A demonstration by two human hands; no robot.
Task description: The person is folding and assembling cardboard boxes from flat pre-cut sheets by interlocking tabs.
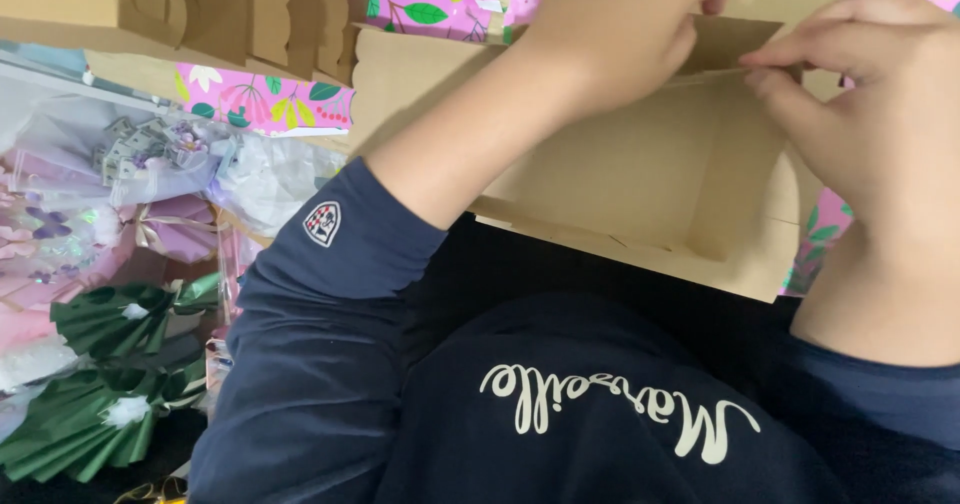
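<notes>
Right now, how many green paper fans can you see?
2. One green paper fan lies at the left, below the purple wrapped bouquet. The other green fan lies just under it, near the bottom left corner. More may be hidden outside the picture.

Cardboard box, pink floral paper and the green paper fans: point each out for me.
cardboard box [620, 179], head view, inner brown panel.
pink floral paper [265, 101], head view, printed strip at left.
green paper fans [95, 419], head view, pleated folds.
</notes>
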